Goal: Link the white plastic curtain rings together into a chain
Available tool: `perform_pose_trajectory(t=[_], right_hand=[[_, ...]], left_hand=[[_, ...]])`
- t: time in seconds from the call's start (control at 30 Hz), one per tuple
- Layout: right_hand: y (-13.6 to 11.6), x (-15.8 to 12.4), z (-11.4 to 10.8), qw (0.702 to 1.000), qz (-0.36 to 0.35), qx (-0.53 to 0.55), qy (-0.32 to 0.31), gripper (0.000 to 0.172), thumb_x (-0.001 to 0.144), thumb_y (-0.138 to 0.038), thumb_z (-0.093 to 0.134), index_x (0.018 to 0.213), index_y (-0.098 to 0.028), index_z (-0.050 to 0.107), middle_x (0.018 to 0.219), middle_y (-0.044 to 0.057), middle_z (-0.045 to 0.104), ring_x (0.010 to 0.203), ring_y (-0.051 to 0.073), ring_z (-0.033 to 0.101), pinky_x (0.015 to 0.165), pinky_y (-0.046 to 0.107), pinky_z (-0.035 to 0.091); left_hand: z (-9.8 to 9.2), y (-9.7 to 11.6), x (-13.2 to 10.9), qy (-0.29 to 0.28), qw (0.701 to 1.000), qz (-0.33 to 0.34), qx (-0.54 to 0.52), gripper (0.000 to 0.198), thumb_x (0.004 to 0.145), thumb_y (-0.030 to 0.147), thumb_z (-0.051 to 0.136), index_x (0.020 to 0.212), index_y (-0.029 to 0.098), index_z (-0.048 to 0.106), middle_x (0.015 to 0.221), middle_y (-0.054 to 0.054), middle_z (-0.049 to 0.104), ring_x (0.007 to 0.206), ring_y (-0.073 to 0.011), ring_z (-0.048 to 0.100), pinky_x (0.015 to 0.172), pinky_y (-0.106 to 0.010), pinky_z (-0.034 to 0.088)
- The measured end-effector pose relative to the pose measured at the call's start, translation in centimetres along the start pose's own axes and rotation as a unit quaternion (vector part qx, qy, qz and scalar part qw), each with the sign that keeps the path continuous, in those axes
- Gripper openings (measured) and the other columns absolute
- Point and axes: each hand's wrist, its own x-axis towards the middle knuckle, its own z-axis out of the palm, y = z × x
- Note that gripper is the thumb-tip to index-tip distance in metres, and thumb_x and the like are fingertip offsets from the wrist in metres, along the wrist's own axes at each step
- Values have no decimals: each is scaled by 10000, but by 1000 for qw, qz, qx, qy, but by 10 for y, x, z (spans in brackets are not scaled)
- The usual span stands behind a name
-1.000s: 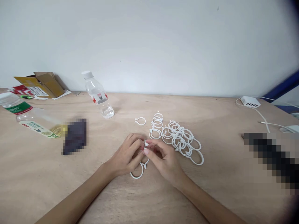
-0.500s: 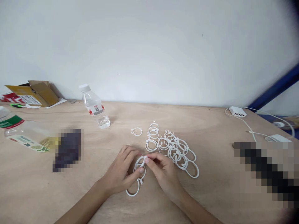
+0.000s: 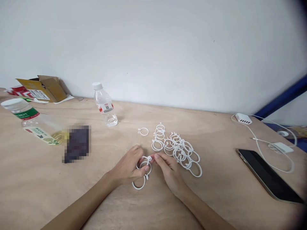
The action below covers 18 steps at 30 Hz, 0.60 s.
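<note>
white plastic rings are the matter here, and going from the largest thing down: the worktop [image 3: 216,204] is pale plywood running to a white wall. on its right lies a dark phone [image 3: 268,175], with a white charger block [image 3: 243,118] and cable behind it. far left sit a cardboard box [image 3: 42,88], a large bottle lying on its side [image 3: 35,126] and a small water bottle [image 3: 105,107] standing upright.

near the middle lies the heap of rings [image 3: 178,148], many overlapping and seemingly hooked one into another, just beyond the hands. one single ring [image 3: 143,131] lies apart, to the left of the heap.

the left hand [image 3: 128,167] and right hand [image 3: 169,169] meet just in front of the heap, fingertips touching. between them is a short chain of rings [image 3: 142,174]: its upper ring is pinched by the fingers of both hands, closed narrow on it at its clasp, while the lower ring hangs down onto the worktop by the left hand.

judging by how things lie, the heap looks largely joined already; the held pair is not yet part of it, and the lone ring is untouched, so a little seems left.
</note>
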Motion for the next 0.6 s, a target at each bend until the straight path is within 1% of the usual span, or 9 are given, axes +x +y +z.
perform_pose_trajectory(t=[0.1,0.2,0.27,0.37,0.47,0.53,0.6], right_hand=[[1,0,0,1000,-8,-16,-9,309,887,-418,532,806,-185,719,795,39,718,799,205,644,763,312,483],[1,-1,0,999,-24,-25,-20,303,891,-390,529,755,-183,704,765,21,703,761,184,625,721,285,468],[1,-2,0,999,-34,-17,-23,304,890,-370,526,720,-182,693,732,9,686,733,169,610,700,270,455],[1,-1,-1,999,-36,5,-23,291,884,-343,523,702,-183,683,683,-8,654,692,151,586,666,254,433],[4,2,-2,999,-18,43,-18,254,869,-341,537,736,-186,688,705,-7,660,707,150,590,670,252,429],[7,3,-2,997,-9,72,-14,249,858,-344,548,723,-184,681,712,-4,660,722,152,590,687,256,430],[9,4,-2,995,-4,94,-19,263,858,-347,544,693,-182,664,700,-4,648,723,152,582,697,259,428]], left_hand=[[0,-1,1,-4,1000,6,-5,472,899,601,300,640,208,344,689,-9,439,670,-176,419,609,-318,365],[0,-1,0,-2,1000,16,-15,525,900,642,252,623,207,349,659,-6,434,652,-170,418,605,-313,360],[0,-2,0,-3,1000,23,-18,531,906,638,240,626,205,362,640,-4,440,641,-167,414,601,-310,354],[3,-4,3,-7,1000,19,-17,510,918,603,253,633,200,378,628,3,439,613,-158,409,583,-299,343],[6,-3,7,-4,1000,0,-25,492,913,580,272,619,196,369,625,10,434,591,-147,413,567,-285,342],[9,-1,9,-2,999,-4,-33,500,907,589,271,612,196,362,612,12,429,584,-146,409,562,-281,341],[10,0,9,-5,999,6,-45,538,907,625,237,612,195,372,603,6,434,594,-154,410,572,-291,343]])
